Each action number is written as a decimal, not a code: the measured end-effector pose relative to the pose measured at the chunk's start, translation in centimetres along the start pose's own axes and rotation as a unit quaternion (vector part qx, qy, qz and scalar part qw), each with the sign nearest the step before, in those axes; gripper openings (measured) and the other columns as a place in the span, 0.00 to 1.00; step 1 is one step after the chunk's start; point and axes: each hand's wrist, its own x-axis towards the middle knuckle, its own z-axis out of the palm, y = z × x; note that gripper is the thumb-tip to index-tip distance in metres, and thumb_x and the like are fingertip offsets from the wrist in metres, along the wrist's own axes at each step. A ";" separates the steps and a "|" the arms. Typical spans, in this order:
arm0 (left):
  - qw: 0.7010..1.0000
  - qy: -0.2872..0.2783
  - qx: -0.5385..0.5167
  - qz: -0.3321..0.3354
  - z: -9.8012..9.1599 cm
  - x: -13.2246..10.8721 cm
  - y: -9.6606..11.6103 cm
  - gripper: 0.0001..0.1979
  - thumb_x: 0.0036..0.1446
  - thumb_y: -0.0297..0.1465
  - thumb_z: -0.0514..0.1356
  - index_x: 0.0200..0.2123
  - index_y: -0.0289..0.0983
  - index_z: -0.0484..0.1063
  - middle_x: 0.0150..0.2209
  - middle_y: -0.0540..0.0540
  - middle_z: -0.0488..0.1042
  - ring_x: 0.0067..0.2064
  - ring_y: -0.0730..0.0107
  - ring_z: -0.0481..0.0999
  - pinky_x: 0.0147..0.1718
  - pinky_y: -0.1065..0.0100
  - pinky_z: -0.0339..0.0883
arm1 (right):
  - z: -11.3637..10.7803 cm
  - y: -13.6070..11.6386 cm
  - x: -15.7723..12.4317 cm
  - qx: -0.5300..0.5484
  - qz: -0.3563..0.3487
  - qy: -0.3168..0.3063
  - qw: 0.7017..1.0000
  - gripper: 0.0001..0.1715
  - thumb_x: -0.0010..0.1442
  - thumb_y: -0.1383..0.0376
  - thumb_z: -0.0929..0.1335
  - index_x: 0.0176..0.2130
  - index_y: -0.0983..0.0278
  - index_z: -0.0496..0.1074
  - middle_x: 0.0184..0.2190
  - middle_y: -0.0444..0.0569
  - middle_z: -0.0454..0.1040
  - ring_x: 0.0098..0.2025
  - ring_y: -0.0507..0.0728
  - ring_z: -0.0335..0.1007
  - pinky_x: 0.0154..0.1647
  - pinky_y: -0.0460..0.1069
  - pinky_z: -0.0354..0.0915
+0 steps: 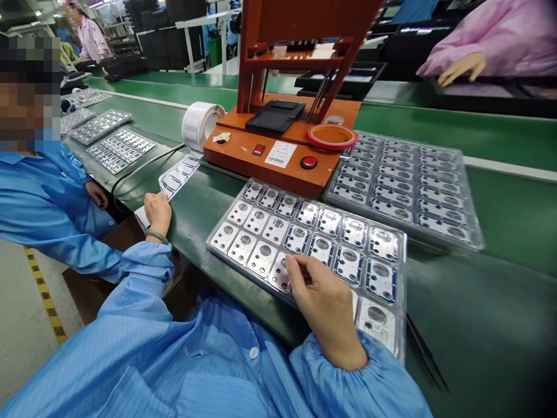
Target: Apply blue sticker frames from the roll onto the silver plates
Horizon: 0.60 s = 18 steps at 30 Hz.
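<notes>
My right hand rests on the near edge of a clear plastic tray that holds rows of small square metal parts. Its fingers are curled together over one part at the tray's front row; what they pinch is hidden. My left hand lies at the table's near edge with its fingers closed on the end of a strip of labels. That strip runs back to a white label roll.
An orange press fixture with a red button and a tape ring stands behind the tray. A stacked second tray lies at right, more trays at left. A co-worker in blue sits at left; another person's hand is far right.
</notes>
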 end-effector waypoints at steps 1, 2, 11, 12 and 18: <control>1.000 -0.002 -0.002 0.005 0.0 0.0 0.1 0.14 0.63 0.32 0.52 0.42 0.32 0.74 0.46 0.32 0.70 0.51 0.50 0.69 0.50 0.57 0.63 | 0.0 -0.1 -0.1 0.000 -0.002 0.003 1.000 0.15 0.66 0.59 0.64 0.34 0.64 0.74 0.26 0.47 0.77 0.25 0.53 0.73 0.27 0.47 0.62; 1.000 -0.002 -0.003 0.008 -0.1 0.1 0.2 0.14 0.63 0.32 0.51 0.43 0.32 0.73 0.45 0.33 0.70 0.51 0.50 0.70 0.49 0.57 0.63 | 0.0 -0.1 -0.1 0.002 -0.003 0.003 1.000 0.15 0.65 0.59 0.64 0.33 0.64 0.74 0.26 0.47 0.77 0.25 0.53 0.73 0.28 0.47 0.62; 0.999 0.027 -0.022 0.001 -0.5 -0.1 0.5 0.18 0.66 0.32 0.49 0.56 0.33 0.62 0.45 0.35 0.75 0.46 0.51 0.75 0.42 0.58 0.65 | 0.1 0.0 0.1 0.082 0.107 -0.075 0.988 0.15 0.64 0.56 0.63 0.33 0.62 0.74 0.25 0.45 0.77 0.26 0.55 0.73 0.29 0.48 0.64; 0.999 0.028 -0.026 0.006 -0.5 0.0 0.5 0.17 0.66 0.32 0.48 0.55 0.35 0.63 0.45 0.36 0.74 0.46 0.52 0.75 0.42 0.59 0.65 | 0.1 0.1 0.1 0.088 0.112 -0.080 0.987 0.16 0.64 0.56 0.63 0.33 0.62 0.73 0.26 0.46 0.77 0.27 0.55 0.73 0.29 0.48 0.64; 0.996 0.058 -0.055 0.040 -1.0 -0.2 0.4 0.11 0.63 0.32 0.53 0.45 0.35 0.70 0.48 0.36 0.70 0.52 0.55 0.70 0.51 0.61 0.62 | 0.0 -0.1 0.0 0.082 0.092 -0.071 0.990 0.16 0.64 0.55 0.63 0.33 0.62 0.73 0.27 0.47 0.77 0.28 0.55 0.73 0.29 0.48 0.64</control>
